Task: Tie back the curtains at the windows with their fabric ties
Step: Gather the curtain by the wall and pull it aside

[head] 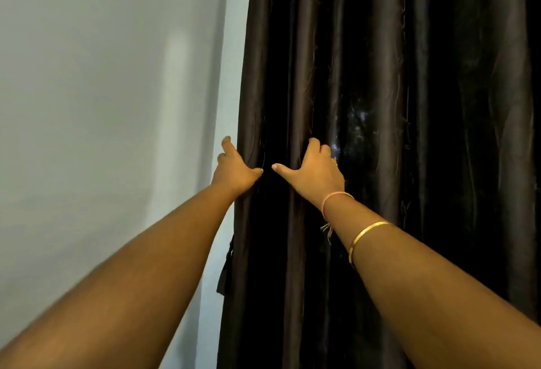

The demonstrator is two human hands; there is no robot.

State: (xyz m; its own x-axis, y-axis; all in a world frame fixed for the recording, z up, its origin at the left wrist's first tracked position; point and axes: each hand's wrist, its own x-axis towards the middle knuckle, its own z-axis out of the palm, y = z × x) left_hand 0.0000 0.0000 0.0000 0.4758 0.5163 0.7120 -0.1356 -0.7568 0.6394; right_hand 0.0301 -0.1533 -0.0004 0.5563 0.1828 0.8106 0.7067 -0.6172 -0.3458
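Forearms reach in from the bottom corners. My left hand (234, 170) grips the left edge of the dark brown curtain (395, 105), mid-frame. My right hand (315, 172) just beside it has fingers curled into a fold, thumb out. Curtain fills the right half. A dark fabric strip (225, 269) hangs off its left edge, lower centre.

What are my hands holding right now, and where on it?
Both grip the dark curtain: the left hand at its left edge, the right hand round a fold just beside it.
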